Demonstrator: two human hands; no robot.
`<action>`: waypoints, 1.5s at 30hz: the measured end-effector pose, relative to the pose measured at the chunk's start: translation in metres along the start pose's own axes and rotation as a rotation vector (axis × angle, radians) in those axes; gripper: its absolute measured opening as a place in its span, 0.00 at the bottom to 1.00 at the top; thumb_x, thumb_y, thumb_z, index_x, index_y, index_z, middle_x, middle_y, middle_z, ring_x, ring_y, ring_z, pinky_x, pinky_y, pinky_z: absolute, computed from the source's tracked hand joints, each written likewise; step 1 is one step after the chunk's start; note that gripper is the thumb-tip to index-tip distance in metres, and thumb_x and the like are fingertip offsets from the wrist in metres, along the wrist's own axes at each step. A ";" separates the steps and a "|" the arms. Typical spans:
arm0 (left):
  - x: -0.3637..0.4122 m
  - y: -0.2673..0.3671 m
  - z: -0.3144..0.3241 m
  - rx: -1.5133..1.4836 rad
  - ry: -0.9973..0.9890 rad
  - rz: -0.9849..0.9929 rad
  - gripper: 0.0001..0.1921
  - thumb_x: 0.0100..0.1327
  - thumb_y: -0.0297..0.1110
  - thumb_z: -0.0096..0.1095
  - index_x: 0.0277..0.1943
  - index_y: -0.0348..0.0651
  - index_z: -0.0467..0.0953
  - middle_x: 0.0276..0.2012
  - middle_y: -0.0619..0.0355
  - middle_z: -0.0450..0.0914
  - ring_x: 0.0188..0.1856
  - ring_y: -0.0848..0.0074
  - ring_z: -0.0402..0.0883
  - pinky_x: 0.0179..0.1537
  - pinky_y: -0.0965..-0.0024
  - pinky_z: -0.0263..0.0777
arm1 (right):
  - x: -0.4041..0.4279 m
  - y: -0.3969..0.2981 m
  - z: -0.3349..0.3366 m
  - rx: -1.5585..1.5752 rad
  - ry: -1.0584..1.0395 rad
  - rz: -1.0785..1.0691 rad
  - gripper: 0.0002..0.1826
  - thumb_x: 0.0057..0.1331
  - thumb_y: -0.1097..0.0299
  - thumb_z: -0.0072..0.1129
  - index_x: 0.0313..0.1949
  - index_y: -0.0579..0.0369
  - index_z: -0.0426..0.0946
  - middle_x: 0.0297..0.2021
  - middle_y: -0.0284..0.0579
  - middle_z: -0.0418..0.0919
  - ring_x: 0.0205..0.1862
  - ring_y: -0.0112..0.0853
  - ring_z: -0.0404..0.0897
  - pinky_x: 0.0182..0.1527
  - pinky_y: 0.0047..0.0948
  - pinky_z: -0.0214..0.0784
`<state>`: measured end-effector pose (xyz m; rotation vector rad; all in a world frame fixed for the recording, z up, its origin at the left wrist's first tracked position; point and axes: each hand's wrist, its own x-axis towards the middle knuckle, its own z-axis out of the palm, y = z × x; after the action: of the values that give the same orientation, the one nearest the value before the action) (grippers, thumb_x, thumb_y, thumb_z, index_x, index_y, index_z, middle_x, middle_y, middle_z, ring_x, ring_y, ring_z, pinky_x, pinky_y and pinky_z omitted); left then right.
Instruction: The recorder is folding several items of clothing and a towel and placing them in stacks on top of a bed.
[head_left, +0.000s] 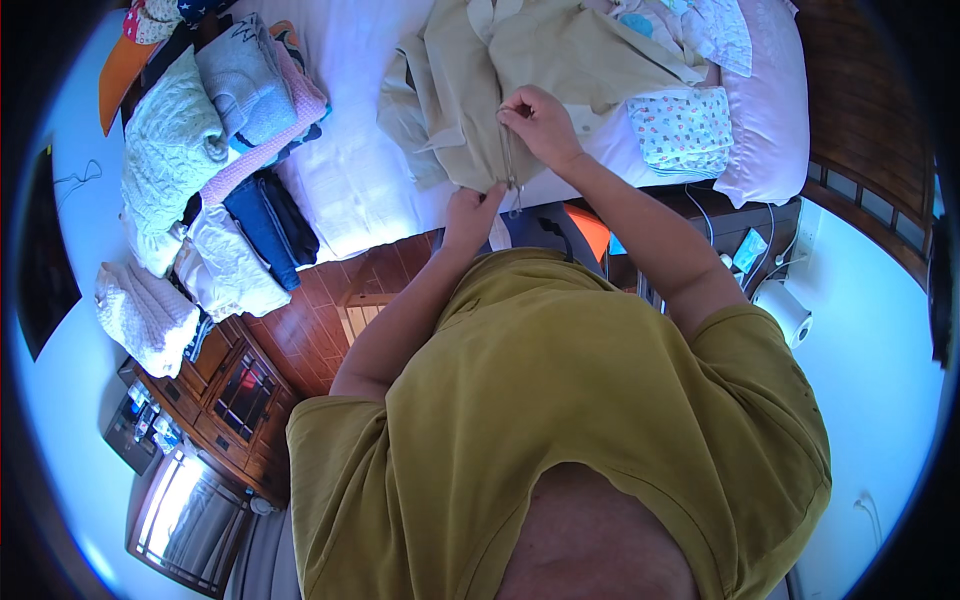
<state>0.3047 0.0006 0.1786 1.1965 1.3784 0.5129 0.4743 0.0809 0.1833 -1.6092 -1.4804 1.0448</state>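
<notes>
A beige garment (555, 56), perhaps a jacket, lies spread across the bed before me. My left hand (472, 214) is at its near edge, thumb and fingertips pinched beside a small metal part that looks like a zipper end. Farther up, my right hand (541, 127) pinches a thin strip or cord (508, 150) that runs down between both hands. A small ring-like piece (515, 213) hangs below the near edge, just right of my left hand. The exact nature of the strip is too small to tell.
Folded knitwear (251, 82), jeans (262, 225) and white clothes (229, 262) are piled at the left. Right of the garment lie a folded patterned cloth (679, 131) and a pink pillow (765, 112). The bed's white sheet (352, 180) ends near my waist; a wooden cabinet (225, 405) stands lower left.
</notes>
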 end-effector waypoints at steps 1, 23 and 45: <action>-0.007 -0.003 -0.005 0.079 -0.060 0.001 0.17 0.58 0.42 0.56 0.37 0.34 0.77 0.26 0.45 0.78 0.27 0.64 0.77 0.32 0.66 0.68 | 0.007 0.004 -0.003 -0.080 0.007 -0.059 0.07 0.53 0.69 0.60 0.28 0.58 0.73 0.23 0.39 0.74 0.27 0.27 0.73 0.32 0.26 0.64; -0.063 -0.189 -0.112 0.726 -0.400 -0.437 0.24 0.57 0.50 0.54 0.53 0.46 0.71 0.45 0.49 0.78 0.49 0.61 0.76 0.50 0.63 0.67 | 0.040 0.111 -0.074 -0.482 -0.574 0.339 0.10 0.56 0.63 0.55 0.29 0.56 0.74 0.24 0.38 0.77 0.29 0.27 0.75 0.33 0.28 0.66; 0.084 -0.018 -0.017 0.263 -0.187 0.059 0.22 0.55 0.37 0.60 0.53 0.42 0.71 0.43 0.49 0.76 0.46 0.63 0.73 0.50 0.66 0.65 | 0.085 0.113 -0.013 -0.523 -0.229 0.218 0.10 0.51 0.62 0.60 0.27 0.56 0.77 0.31 0.52 0.77 0.41 0.43 0.75 0.41 0.40 0.66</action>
<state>0.3000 0.0718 0.1278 1.4633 1.2793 0.2574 0.5365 0.1546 0.0791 -2.1068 -1.8758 1.0413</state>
